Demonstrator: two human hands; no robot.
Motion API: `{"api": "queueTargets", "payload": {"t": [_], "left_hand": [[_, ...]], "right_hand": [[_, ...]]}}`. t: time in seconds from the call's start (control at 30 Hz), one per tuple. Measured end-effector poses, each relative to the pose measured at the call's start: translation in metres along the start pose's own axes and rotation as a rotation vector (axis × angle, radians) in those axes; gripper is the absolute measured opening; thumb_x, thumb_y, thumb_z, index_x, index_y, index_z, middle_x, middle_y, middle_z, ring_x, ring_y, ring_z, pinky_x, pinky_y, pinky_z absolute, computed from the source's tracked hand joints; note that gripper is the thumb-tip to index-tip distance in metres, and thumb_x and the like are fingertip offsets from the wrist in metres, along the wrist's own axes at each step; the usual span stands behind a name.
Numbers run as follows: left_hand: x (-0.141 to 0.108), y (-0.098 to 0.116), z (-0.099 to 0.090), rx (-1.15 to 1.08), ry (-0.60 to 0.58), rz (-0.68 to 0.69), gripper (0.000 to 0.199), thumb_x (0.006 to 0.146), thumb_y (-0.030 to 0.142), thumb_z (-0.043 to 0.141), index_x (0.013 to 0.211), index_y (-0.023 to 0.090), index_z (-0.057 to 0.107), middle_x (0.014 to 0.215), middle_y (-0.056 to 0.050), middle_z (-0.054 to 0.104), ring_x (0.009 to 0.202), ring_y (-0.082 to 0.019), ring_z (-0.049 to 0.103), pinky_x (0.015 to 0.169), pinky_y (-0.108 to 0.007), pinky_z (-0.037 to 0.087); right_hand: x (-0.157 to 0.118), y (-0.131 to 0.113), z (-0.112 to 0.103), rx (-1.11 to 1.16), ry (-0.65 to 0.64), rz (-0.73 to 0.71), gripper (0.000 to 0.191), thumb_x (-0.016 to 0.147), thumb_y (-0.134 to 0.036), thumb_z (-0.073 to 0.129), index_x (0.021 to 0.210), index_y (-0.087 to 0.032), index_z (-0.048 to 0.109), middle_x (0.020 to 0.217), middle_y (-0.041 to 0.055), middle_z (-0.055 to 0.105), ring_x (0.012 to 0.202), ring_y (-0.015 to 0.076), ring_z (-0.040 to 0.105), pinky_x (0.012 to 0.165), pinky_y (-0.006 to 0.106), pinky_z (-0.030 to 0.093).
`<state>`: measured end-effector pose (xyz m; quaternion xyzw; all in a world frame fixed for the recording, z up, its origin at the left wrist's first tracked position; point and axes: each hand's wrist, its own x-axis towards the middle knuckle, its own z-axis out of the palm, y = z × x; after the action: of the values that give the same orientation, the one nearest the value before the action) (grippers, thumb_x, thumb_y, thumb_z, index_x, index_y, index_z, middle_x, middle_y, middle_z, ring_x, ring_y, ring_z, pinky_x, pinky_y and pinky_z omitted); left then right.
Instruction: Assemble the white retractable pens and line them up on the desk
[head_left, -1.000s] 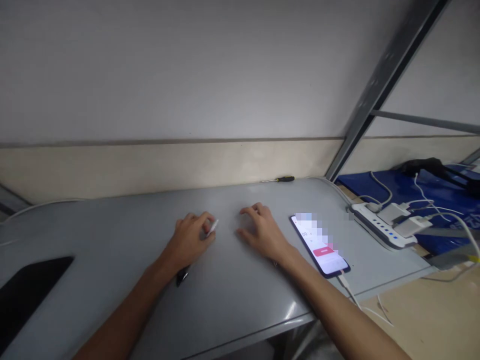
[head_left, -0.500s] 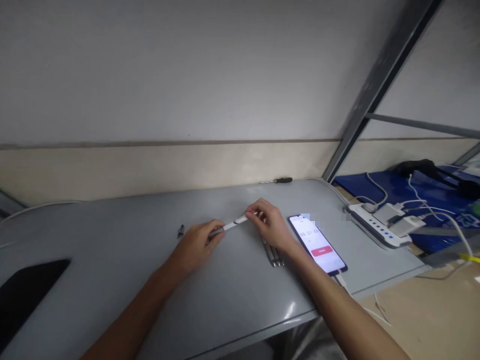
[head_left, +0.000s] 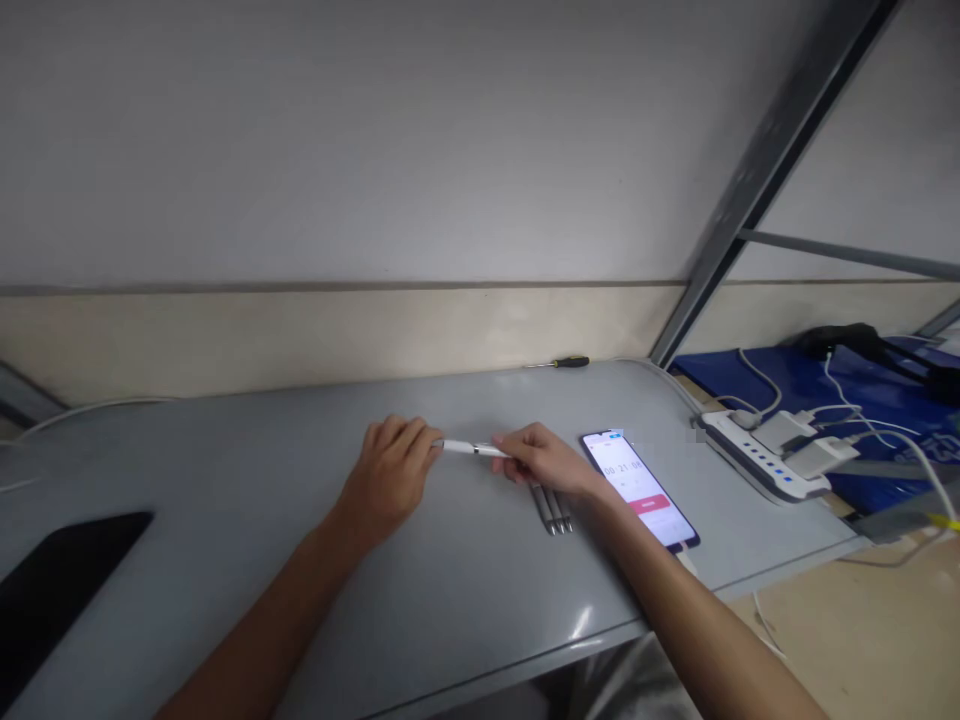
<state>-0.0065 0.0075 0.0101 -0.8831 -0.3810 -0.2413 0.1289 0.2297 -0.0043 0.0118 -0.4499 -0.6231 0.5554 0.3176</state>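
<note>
A white pen [head_left: 459,447] with a dark ring near its middle is held level between my two hands, just above the grey tabletop [head_left: 315,600]. My left hand [head_left: 394,470] is closed around its left end, palm down, hiding that tip. The right end is pinched by the fingers of my right hand [head_left: 541,460]. Several grey pens [head_left: 553,510] with metal tips lie side by side on the table, partly under my right wrist.
To the right lies a phone [head_left: 641,490] showing a timer, its cable plugged in. A power strip [head_left: 761,460] with chargers sits at the table's right edge. A screwdriver [head_left: 571,361] rests by the wall. At left is a black flat object [head_left: 67,590].
My left hand has turned palm down over the pen's left end and come slightly up. My right hand has dropped a little. The small dark part left of my left hand no longer shows.
</note>
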Motion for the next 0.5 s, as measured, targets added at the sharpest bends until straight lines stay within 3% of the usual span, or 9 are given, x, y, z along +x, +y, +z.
{"api": "queueTargets", "payload": {"t": [0.13,0.3,0.4,0.5], "left_hand": [[-0.001,0.004,-0.003,0.111,0.029,0.095,0.024,0.098,0.017,0.036,0.102,0.017,0.06,0.085,-0.006,0.063,0.082,-0.022,0.049,0.076,-0.038,0.034],[0.0,0.004,-0.002,0.074,-0.003,0.099,0.029,0.097,0.016,0.033,0.081,0.017,0.057,0.074,-0.005,0.058,0.072,-0.02,0.047,0.069,-0.035,0.033],[-0.002,0.002,0.004,0.011,-0.019,0.045,0.03,0.096,0.014,0.032,0.075,0.018,0.054,0.069,-0.004,0.056,0.069,-0.02,0.047,0.068,-0.034,0.034],[-0.005,-0.002,0.01,-0.089,-0.043,-0.029,0.03,0.095,0.015,0.031,0.074,0.019,0.052,0.067,-0.003,0.054,0.068,-0.019,0.047,0.067,-0.033,0.036]], "right_hand": [[-0.002,0.001,-0.002,0.118,-0.021,0.041,0.045,0.085,-0.055,0.055,0.069,-0.014,0.063,0.05,-0.0046,0.041,0.044,0.0075,0.031,0.045,0.025,0.018],[-0.003,0.0,0.001,0.055,-0.024,-0.004,0.042,0.086,-0.053,0.055,0.069,-0.015,0.062,0.051,-0.0066,0.033,0.046,0.0076,0.024,0.045,0.026,0.016],[-0.002,0.0,0.004,-0.105,0.032,-0.101,0.038,0.09,-0.047,0.053,0.069,-0.016,0.061,0.053,-0.0054,0.035,0.05,0.0088,0.029,0.048,0.025,0.021],[-0.002,0.0,0.007,-0.278,0.122,-0.265,0.033,0.092,-0.039,0.053,0.071,-0.016,0.063,0.061,-0.0019,0.05,0.058,0.0108,0.041,0.056,0.025,0.03]]}}
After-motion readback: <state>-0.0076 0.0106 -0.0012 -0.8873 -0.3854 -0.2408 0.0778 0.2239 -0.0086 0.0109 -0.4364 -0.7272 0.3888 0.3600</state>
